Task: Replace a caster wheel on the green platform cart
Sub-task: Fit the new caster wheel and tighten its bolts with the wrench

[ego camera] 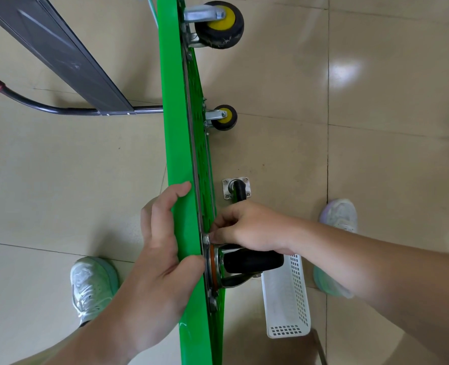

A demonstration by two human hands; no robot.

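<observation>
Green plastic forms the deck of the green plastic platform cart (176, 143), which is stood on its edge on the beige tiled floor (376, 101) and seen from above. Its upper rim is gripped by the left hand (162, 248), with the fingers curled over one side and the thumb on the other.

A black rubber caster wheel (252, 262) in a silver bracket is set against the underside near the bottom end. At the upper corner of its mounting plate, a small silver fastener (205, 238) is pinched by the fingertips of the right hand (247, 227).

A loose black caster (237, 189) with a square plate lies on the floor just beside the cart. Two yellow-hubbed wheels (219, 25) (224, 117) are fixed farther along the underside. A white perforated plastic basket (294, 312) lies on the floor under the right forearm.
</observation>
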